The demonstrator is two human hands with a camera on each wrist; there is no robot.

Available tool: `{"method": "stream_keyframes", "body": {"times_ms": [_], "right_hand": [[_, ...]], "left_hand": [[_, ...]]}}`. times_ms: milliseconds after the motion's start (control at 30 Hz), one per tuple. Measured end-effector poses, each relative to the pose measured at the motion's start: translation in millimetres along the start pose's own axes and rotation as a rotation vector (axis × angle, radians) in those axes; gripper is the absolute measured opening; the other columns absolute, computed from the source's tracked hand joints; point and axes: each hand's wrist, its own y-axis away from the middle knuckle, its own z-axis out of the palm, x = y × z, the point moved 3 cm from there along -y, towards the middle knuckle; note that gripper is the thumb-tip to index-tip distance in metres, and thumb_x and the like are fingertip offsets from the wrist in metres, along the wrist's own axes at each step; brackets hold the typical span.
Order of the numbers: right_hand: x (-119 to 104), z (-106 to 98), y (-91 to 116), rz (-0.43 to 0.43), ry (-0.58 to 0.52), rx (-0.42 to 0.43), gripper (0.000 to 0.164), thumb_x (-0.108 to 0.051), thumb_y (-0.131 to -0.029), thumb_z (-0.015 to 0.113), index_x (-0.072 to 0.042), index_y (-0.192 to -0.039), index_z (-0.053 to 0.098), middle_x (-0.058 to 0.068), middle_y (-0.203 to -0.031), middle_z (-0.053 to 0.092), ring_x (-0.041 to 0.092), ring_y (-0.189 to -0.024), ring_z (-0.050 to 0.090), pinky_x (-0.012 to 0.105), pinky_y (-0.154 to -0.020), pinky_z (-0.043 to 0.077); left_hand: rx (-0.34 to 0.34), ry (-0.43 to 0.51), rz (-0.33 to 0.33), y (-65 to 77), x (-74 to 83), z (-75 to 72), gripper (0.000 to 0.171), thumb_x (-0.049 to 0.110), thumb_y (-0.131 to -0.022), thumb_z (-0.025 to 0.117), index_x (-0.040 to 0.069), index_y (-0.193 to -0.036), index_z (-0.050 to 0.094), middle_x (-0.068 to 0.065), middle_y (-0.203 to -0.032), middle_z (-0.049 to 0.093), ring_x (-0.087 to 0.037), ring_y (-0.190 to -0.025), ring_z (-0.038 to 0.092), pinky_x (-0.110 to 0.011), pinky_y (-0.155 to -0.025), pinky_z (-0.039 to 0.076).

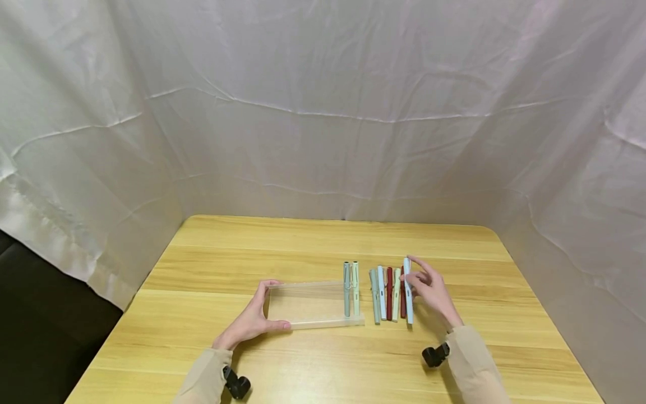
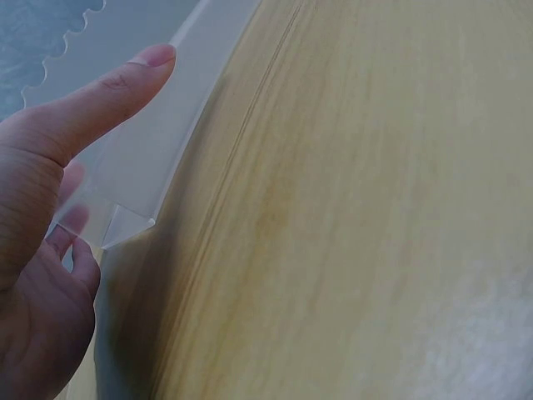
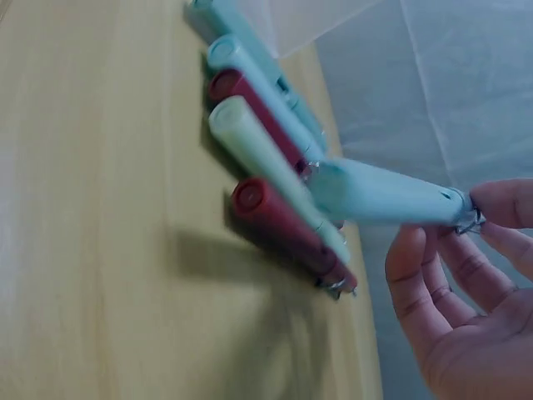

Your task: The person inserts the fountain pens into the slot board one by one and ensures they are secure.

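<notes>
My left hand [image 1: 252,318] grips the left end of a clear plastic tray [image 1: 318,324], thumb on its near wall; a scalloped insert edge [image 2: 52,62] shows in the left wrist view. At the tray's right end a grey-green pen [image 1: 346,297] and a pale green pen [image 1: 355,297] lie side by side. My right hand [image 1: 430,292] pinches a light blue pen [image 3: 391,196] by its clip end, raised over a row of pens. That row holds a grey-green pen [image 1: 375,300], another light blue pen [image 1: 381,297], two dark red pens [image 3: 279,229] and a pale green one [image 3: 266,158].
The wooden table [image 1: 313,365] carries the tray and the pen row just right of it. Pale curtains [image 1: 323,140] hang around its back and sides. A black surface [image 1: 45,325] shows beyond the left edge.
</notes>
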Motion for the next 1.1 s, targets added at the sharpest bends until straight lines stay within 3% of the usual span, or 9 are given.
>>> {"method": "stream_keyframes", "body": {"times_ms": [133, 233, 433, 500, 600, 733, 833, 967, 1100], "right_hand": [[-7.9, 1.9, 1.5, -0.028, -0.053, 0.007, 0.055, -0.023, -0.089, 0.053, -0.017, -0.138, 0.029, 0.027, -0.109, 0.058, 0.019, -0.079, 0.061, 0.041, -0.069, 0.054], [-14.5, 4.1, 1.6, -0.034, -0.081, 0.008, 0.056, -0.022, -0.087, 0.056, -0.014, -0.137, 0.031, 0.024, -0.108, 0.058, 0.020, -0.082, 0.062, 0.040, -0.072, 0.054], [-35.2, 12.1, 7.2, 0.001, -0.099, 0.011, 0.053, -0.023, -0.085, 0.059, -0.003, -0.130, 0.039, 0.020, -0.112, 0.057, 0.020, -0.091, 0.062, 0.033, -0.081, 0.053], [-29.7, 14.5, 4.5, -0.034, -0.122, 0.006, 0.050, -0.023, -0.085, 0.059, -0.003, -0.128, 0.041, 0.017, -0.110, 0.058, 0.019, -0.090, 0.062, 0.034, -0.081, 0.053], [4.0, 16.5, -9.1, -0.180, -0.239, -0.037, 0.046, -0.017, -0.086, 0.058, -0.002, -0.126, 0.043, 0.013, -0.108, 0.061, 0.017, -0.088, 0.063, 0.032, -0.077, 0.054], [6.7, 23.0, -11.8, -0.291, -0.335, -0.085, 0.042, -0.011, -0.086, 0.057, 0.001, -0.124, 0.043, 0.014, -0.105, 0.063, 0.021, -0.087, 0.064, 0.031, -0.072, 0.055], [-24.7, 31.1, -1.1, -0.246, -0.278, -0.054, 0.043, -0.013, -0.085, 0.059, 0.001, -0.122, 0.044, 0.019, -0.103, 0.060, 0.023, -0.084, 0.064, 0.039, -0.072, 0.055], [-43.1, 39.3, 4.1, -0.157, -0.215, -0.036, 0.042, -0.015, -0.084, 0.060, -0.002, -0.120, 0.044, 0.023, -0.103, 0.058, 0.023, -0.081, 0.065, 0.047, -0.074, 0.053], [-50.0, 46.5, 3.4, -0.121, -0.200, -0.057, 0.041, -0.011, -0.084, 0.059, 0.000, -0.120, 0.043, 0.026, -0.104, 0.056, 0.028, -0.084, 0.064, 0.047, -0.076, 0.053]], "left_hand": [[0.011, -0.001, 0.003, -1.3, -7.8, 1.0, 0.092, 0.017, -0.058, 0.083, 0.008, -0.129, 0.027, -0.010, -0.136, 0.032, -0.030, -0.135, 0.018, -0.055, -0.110, 0.010], [0.016, -0.009, 0.006, -3.3, -19.8, 1.7, 0.093, 0.022, -0.057, 0.084, 0.014, -0.129, 0.027, -0.004, -0.136, 0.032, -0.026, -0.135, 0.018, -0.054, -0.111, 0.009], [0.011, 0.004, 0.028, -0.3, -7.6, 2.0, 0.091, 0.019, -0.058, 0.083, 0.009, -0.129, 0.027, -0.010, -0.136, 0.031, -0.032, -0.134, 0.018, -0.058, -0.109, 0.010], [0.014, 0.004, 0.036, 0.3, -6.0, 2.7, 0.090, 0.018, -0.059, 0.082, 0.008, -0.129, 0.027, -0.011, -0.136, 0.031, -0.034, -0.134, 0.017, -0.060, -0.107, 0.009], [0.014, 0.002, 0.031, 0.0, -6.1, 2.9, 0.090, 0.019, -0.059, 0.082, 0.008, -0.129, 0.027, -0.011, -0.136, 0.031, -0.034, -0.134, 0.017, -0.060, -0.108, 0.008], [0.013, 0.008, 0.002, 0.4, -1.0, 1.1, 0.090, 0.017, -0.058, 0.083, 0.008, -0.129, 0.028, -0.011, -0.136, 0.031, -0.031, -0.135, 0.017, -0.057, -0.110, 0.009], [0.011, 0.001, -0.015, 0.6, -0.9, 0.8, 0.090, 0.017, -0.058, 0.083, 0.009, -0.129, 0.027, -0.009, -0.137, 0.031, -0.030, -0.136, 0.016, -0.055, -0.110, 0.009], [0.005, -0.010, -0.028, 1.1, -1.2, 1.0, 0.091, 0.019, -0.059, 0.083, 0.009, -0.130, 0.027, -0.007, -0.138, 0.030, -0.030, -0.136, 0.014, -0.055, -0.111, 0.009], [0.003, -0.011, -0.031, 1.5, 0.3, 0.7, 0.091, 0.020, -0.059, 0.083, 0.009, -0.130, 0.027, -0.006, -0.138, 0.030, -0.030, -0.136, 0.014, -0.056, -0.110, 0.009]]}}
